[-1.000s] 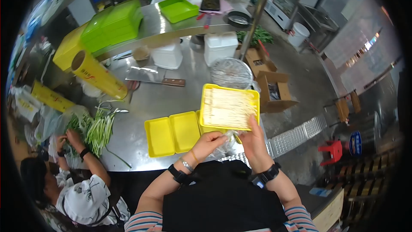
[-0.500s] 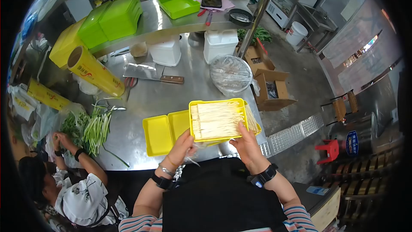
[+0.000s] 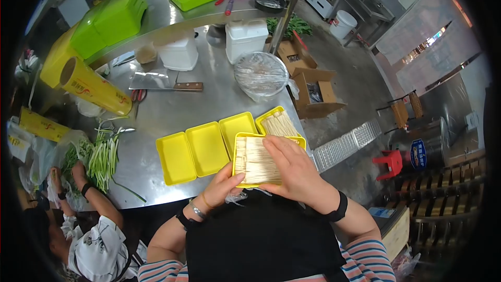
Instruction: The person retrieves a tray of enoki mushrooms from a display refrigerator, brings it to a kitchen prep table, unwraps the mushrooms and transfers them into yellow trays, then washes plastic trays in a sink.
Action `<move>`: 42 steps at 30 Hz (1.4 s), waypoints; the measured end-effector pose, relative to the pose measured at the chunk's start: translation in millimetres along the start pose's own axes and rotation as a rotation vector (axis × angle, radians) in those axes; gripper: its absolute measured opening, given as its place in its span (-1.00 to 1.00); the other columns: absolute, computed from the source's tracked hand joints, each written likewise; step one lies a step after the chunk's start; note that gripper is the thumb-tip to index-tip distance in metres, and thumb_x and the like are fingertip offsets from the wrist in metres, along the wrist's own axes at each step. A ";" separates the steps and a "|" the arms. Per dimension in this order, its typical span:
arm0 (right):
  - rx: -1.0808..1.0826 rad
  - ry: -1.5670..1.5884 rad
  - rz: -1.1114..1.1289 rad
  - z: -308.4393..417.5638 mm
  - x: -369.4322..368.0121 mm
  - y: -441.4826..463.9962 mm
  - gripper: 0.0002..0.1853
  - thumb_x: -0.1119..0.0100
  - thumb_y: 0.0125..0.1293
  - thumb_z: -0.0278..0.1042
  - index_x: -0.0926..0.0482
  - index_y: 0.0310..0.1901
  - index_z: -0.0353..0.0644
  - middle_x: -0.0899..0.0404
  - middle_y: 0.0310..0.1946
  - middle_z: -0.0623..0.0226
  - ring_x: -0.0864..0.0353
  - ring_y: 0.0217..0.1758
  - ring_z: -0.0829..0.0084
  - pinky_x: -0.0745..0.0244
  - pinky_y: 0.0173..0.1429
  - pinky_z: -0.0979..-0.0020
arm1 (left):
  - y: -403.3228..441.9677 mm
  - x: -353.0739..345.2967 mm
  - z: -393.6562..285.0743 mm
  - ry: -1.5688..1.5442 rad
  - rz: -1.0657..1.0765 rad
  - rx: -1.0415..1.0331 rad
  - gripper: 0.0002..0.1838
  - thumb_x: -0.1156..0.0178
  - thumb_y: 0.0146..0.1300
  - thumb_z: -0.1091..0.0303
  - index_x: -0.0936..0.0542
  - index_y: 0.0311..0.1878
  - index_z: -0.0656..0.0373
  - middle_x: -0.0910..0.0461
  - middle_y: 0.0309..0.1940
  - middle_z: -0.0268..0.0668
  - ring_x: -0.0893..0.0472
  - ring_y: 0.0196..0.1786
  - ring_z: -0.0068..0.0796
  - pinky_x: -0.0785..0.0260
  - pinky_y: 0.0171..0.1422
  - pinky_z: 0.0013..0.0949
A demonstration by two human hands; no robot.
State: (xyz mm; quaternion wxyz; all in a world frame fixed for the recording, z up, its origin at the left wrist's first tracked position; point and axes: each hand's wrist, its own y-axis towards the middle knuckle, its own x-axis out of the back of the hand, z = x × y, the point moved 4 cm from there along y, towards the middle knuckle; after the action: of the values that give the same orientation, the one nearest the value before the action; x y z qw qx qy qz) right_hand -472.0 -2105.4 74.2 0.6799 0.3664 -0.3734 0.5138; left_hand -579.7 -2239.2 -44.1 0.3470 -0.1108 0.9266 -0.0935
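The person at the metal table point(image 3: 151, 138) has a yellow tray point(image 3: 234, 159) of long, thin, pale mushrooms point(image 3: 251, 159) close in front of the black apron point(image 3: 261, 235), over the table's near edge. Their left hand point(image 3: 220, 185) pinches the tray's near left corner, thumb over the rim, the other fingers mostly hidden. The right hand point(image 3: 293, 172) lies across the right part of the mushrooms, its fingers side by side and the thumb apart by the near rim; I cannot tell whether it grips anything or only rests there. A scrap of clear plastic point(image 3: 237, 197) hangs just beside the left hand. Beyond the held tray, a second tray of mushrooms point(image 3: 279, 122) sits on the table, with three more yellow trays point(image 3: 207, 149) in a row to its left. Farther off stands a bowl covered in plastic wrap point(image 3: 261, 74), and left of it lie a cleaver point(image 3: 188, 86) and a pair of scissors point(image 3: 139, 95). At the far left, a co-worker's hands point(image 3: 79, 173) are busy beside a heap of green stalks point(image 3: 102, 159), well apart from the trays.
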 end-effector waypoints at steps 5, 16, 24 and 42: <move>-0.059 -0.042 0.016 -9.9 -16.0 -11.9 -0.08 -0.52 -0.18 -0.12 -0.29 0.23 -0.33 -0.30 0.23 0.05 -0.33 0.26 0.05 -0.27 0.29 0.15 | -2.2 2.7 14.1 0.071 0.038 0.055 -0.57 -0.03 0.38 0.23 -0.29 0.24 0.17 -0.45 -0.23 -0.47 -0.20 -0.52 -0.79 -0.06 -0.49 -0.65; -0.084 0.012 0.014 -21.0 -24.9 -31.4 -0.17 -0.47 -0.09 -0.16 -0.32 0.21 -0.31 -0.35 0.17 0.06 -0.37 0.21 0.07 -0.29 0.27 0.16 | -1.2 -1.8 26.5 0.055 0.103 0.136 -0.52 -0.02 0.38 0.22 -0.25 0.30 0.13 -0.45 -0.25 -0.45 -0.24 -0.51 -0.77 -0.13 -0.46 -0.63; -0.124 0.036 -0.024 -33.3 -25.6 -38.7 -0.36 -0.47 -0.17 -0.19 -0.49 0.01 -0.26 -0.46 -0.13 0.16 -0.48 -0.08 0.15 -0.36 0.01 0.22 | 0.5 -12.9 27.8 0.068 0.164 0.219 -0.48 -0.03 0.37 0.21 -0.19 0.34 0.11 -0.45 -0.27 -0.45 -0.25 -0.51 -0.78 -0.14 -0.46 -0.64; -0.138 0.002 -0.071 -50.9 -78.7 -39.6 -0.65 -0.41 -0.16 -0.27 -0.47 -0.36 -0.19 -0.56 -0.45 0.16 -0.59 -0.36 0.09 -0.47 -0.28 0.16 | 6.4 -2.6 44.1 0.273 0.170 0.275 -0.45 -0.13 0.34 0.18 -0.27 0.31 0.18 -0.46 -0.08 -0.47 -0.36 -0.29 -0.80 -0.21 -0.33 -0.70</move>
State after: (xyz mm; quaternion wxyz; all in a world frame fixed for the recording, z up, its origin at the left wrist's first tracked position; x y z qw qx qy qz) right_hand -442.1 -2102.0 -22.9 0.7216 0.3312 -0.3941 0.4629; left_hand -549.4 -2236.6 -76.7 0.2369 0.0301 0.9494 -0.2038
